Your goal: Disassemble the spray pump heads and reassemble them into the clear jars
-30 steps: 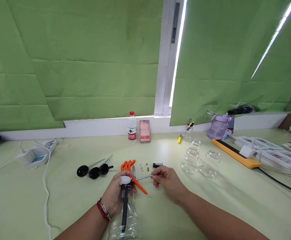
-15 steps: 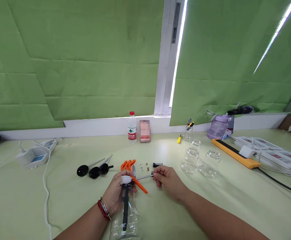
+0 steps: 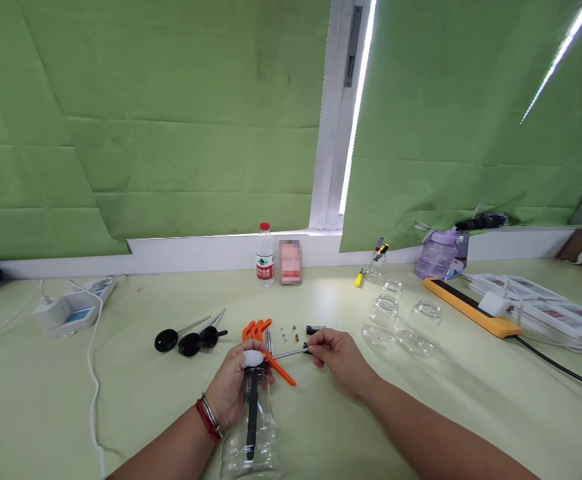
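My left hand (image 3: 235,381) is wrapped round the neck of a clear bottle (image 3: 265,437) with a black top, a long black strip down its side and a white piece above. An orange lever (image 3: 281,371) slants out from the top. My right hand (image 3: 339,363) pinches the black end of a thin metal rod (image 3: 291,353), whose other end meets the bottle's top by the lever; the exact contact is hidden. Just beyond my hands lie several orange levers (image 3: 258,328), small metal parts (image 3: 283,336), brass bits (image 3: 296,338) and a black piece with a spring (image 3: 315,329).
Black round-ended parts with metal rods (image 3: 167,340) lie to the left. Clear jars (image 3: 418,327) stand to the right, near an orange power strip (image 3: 471,308) and stacked papers (image 3: 555,313). A water bottle (image 3: 265,257) stands at the back. A white cable (image 3: 93,380) runs down the left.
Both hands keep their grips and the rod stays at the bottle's top. The right fingers have shifted slightly, showing more of the rod's black end.
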The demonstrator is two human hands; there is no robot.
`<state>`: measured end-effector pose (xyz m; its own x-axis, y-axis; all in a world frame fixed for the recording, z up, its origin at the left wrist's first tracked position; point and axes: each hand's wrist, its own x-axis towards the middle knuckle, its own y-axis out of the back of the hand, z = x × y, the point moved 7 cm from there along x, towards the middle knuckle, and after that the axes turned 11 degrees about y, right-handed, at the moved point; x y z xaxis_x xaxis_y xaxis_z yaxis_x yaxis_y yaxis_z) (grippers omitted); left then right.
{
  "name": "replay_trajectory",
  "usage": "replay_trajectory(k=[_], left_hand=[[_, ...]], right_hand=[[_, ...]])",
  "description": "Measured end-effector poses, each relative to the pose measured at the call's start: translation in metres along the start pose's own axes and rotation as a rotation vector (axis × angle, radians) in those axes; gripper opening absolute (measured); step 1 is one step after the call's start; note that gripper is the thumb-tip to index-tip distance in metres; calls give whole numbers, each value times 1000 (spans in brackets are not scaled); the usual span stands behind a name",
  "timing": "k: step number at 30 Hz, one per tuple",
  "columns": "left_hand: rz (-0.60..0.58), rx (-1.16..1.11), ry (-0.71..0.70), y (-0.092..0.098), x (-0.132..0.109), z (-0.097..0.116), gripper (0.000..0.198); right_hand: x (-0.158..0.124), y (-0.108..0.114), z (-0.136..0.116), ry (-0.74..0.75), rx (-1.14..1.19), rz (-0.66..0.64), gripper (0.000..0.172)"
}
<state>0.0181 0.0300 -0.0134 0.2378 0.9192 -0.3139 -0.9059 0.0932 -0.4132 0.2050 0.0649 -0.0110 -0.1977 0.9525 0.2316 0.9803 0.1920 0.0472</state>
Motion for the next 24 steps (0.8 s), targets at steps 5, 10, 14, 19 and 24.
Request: replay_trajectory(k=[5, 10, 14, 19, 24], left_hand=[[0, -28, -4, 0, 0, 1, 16], [37, -29, -13, 3, -1, 2, 15], [40, -21, -14, 3, -2, 4, 15], [31, -30, -21, 2, -3, 5, 15], [50, -32, -1, 4, -2, 3, 18]], right_hand=[[5, 27, -9, 102, -271, 112, 14], [-1, 0, -32, 442, -816, -127, 17], [-1, -12, -24, 461, -1029, -242, 18], [2, -7, -13, 441, -1079, -305, 20], [0, -2, -17, 513, -1053, -404, 18]])
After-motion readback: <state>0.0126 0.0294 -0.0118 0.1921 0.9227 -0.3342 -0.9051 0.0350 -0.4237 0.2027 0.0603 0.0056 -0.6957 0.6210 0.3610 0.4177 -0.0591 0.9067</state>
